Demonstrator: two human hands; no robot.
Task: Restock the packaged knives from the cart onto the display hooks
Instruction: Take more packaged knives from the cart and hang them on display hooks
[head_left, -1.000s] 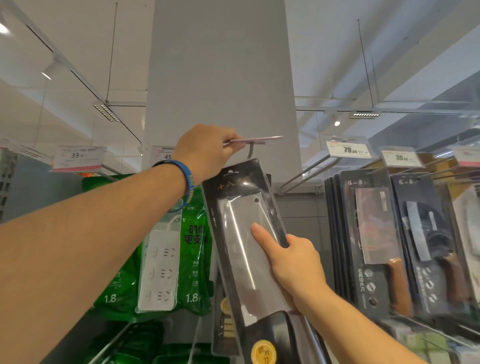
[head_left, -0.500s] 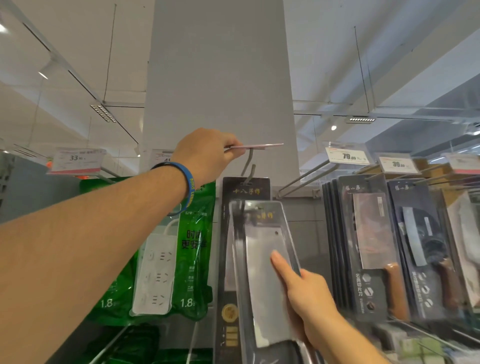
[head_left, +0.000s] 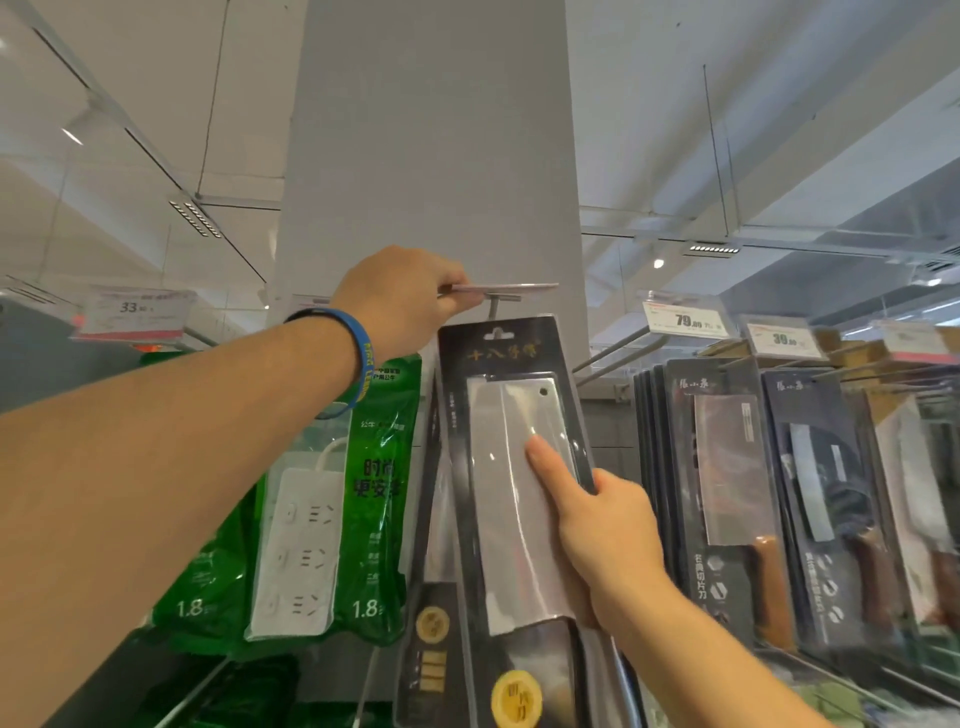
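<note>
A packaged cleaver (head_left: 511, 467) in a black card with a clear blister hangs slightly tilted under the display hook (head_left: 496, 306), its hang hole at the hook's tip. My right hand (head_left: 597, 525) grips the package's right edge, with the forefinger laid straight on the blister. My left hand (head_left: 402, 301), blue band on the wrist, pinches the price tag holder (head_left: 506, 287) at the hook's front and holds it lifted flat. Another black knife package (head_left: 431, 613) hangs behind, mostly hidden.
Green packs of power strips (head_left: 322, 519) hang to the left. Several rows of packaged cleavers (head_left: 727, 493) hang on hooks to the right under price tags (head_left: 680, 319). A grey pillar (head_left: 431, 156) rises behind the hook. The cart is out of view.
My right hand has raised the cleaver package up to the hook, so its hang hole now meets the hook's tip. My left hand kept the tag holder lifted.
</note>
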